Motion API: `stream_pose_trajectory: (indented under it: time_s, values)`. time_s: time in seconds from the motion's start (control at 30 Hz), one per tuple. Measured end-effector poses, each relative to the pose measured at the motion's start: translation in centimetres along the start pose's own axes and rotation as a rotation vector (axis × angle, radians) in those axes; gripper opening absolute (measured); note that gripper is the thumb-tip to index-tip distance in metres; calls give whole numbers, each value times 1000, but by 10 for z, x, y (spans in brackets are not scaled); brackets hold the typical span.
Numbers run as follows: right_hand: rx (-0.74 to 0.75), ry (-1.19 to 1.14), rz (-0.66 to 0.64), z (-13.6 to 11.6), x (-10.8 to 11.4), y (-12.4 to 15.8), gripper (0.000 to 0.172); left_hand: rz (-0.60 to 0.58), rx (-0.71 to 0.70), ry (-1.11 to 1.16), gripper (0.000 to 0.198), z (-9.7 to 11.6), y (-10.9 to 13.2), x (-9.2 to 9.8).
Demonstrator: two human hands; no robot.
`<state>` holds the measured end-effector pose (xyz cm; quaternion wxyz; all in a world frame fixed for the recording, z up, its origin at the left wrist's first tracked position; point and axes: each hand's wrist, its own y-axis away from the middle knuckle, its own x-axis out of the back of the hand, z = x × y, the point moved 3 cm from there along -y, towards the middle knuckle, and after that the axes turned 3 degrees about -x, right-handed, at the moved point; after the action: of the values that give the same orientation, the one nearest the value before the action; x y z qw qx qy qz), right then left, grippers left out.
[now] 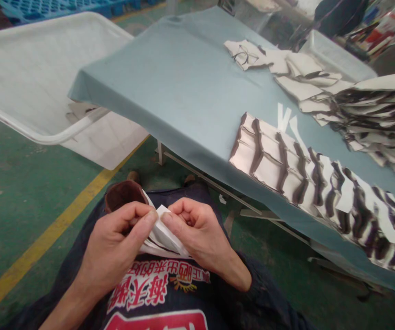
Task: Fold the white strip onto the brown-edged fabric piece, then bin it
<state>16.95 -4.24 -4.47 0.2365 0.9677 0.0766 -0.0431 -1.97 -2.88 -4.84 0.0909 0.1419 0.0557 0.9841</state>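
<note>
Above my lap, my left hand (118, 243) pinches thumb against forefinger at the edge of a thin white strip (166, 236). My right hand (202, 233) is closed on the same strip, its thumb pressed on top, a short gap from my left fingertips. Under and beside my left hand lies a dark brown, soft-looking piece with a white back (123, 195). My fingers hide part of both. A printed dark apron (156, 288) covers my lap below the hands.
A table with a grey-blue cover (183, 78) stands ahead. Along its near edge lie overlapping brown-and-white pieces (269, 160) with loose white strips (283, 118). Larger stacks (383, 114) and glasses (245, 55) lie farther back. A big white tub (46, 78) stands left.
</note>
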Motion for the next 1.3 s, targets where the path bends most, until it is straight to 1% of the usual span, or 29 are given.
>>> stream_pose_trajectory:
  time_s: [0.1,0.13,0.23,0.3,0.37,0.43,0.47,0.53,0.63,0.73,0.83,0.93,1.0,1.13,1.23,1.3]
  values:
    - [-13,-1,4,2,3,1,42,76,15,74,40,-8,0,5]
    - [-25,-13,1,2,5,1,43,100,15,90,40,-9,-1,6]
    - [-52,-61,-20,2,5,0,48,117,33,107,41,-11,-6,6]
    - [-60,-91,-52,3,2,-3,54,145,69,134,45,-14,-10,5]
    - [-71,-113,-87,9,-4,-8,58,203,105,151,51,-21,-13,4]
    - [-73,-119,-102,18,-10,-12,58,248,124,139,58,-30,-14,4]
    - [-69,-115,-99,24,-12,-14,57,250,129,127,61,-34,-14,4]
    - [-60,-96,-91,37,-15,-19,54,215,140,107,66,-40,-14,4]
    - [-57,-81,-79,57,-16,-28,53,85,156,87,65,-46,-13,2]
    - [-105,-169,-90,76,-16,-40,64,-50,166,67,60,-47,-12,2]
    - [-148,-243,-100,92,-17,-44,77,-194,180,60,51,-47,-9,7]
    - [-167,-258,-99,103,-19,-40,79,-321,194,52,40,-47,-6,18]
    - [-171,-264,-97,106,-21,-36,78,-344,202,38,39,-48,-6,24]
    - [-148,-265,-75,103,-21,-34,79,-269,223,15,46,-51,-10,29]
    - [-120,-254,-55,91,-15,-31,74,-226,215,16,47,-44,-13,28]
    - [-92,-222,-51,76,-11,-26,66,-220,197,30,47,-35,-14,27]
